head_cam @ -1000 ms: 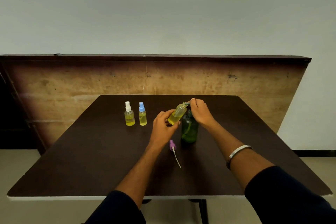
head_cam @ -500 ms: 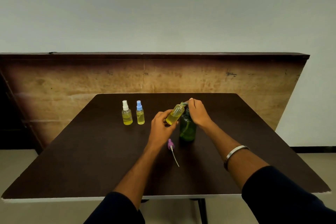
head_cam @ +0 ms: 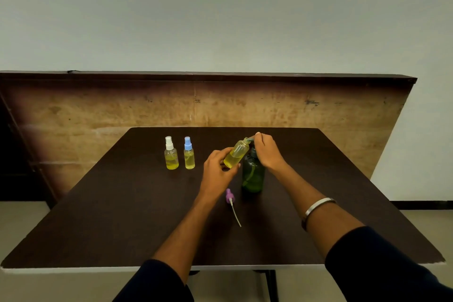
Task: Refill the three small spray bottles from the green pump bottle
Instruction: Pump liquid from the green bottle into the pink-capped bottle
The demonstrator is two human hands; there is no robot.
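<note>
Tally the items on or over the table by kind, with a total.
Small spray bottles: 3: white-capped, blue-capped, uncapped one in the left hand
Green pump bottle: 1
Loose purple spray cap: 1
Total: 5

The surface is a dark brown square top with a pale front edge, standing before a worn wooden panel. Four things rest directly on it. Two small spray bottles stand upright just beside each other near the far left: one with a white cap, one with a blue cap; both hold yellow liquid. The green pump bottle stands upright near the middle. Just in front of it, to its left, a purple spray head lies on its side, its thin tube pointing toward the front edge.
</note>
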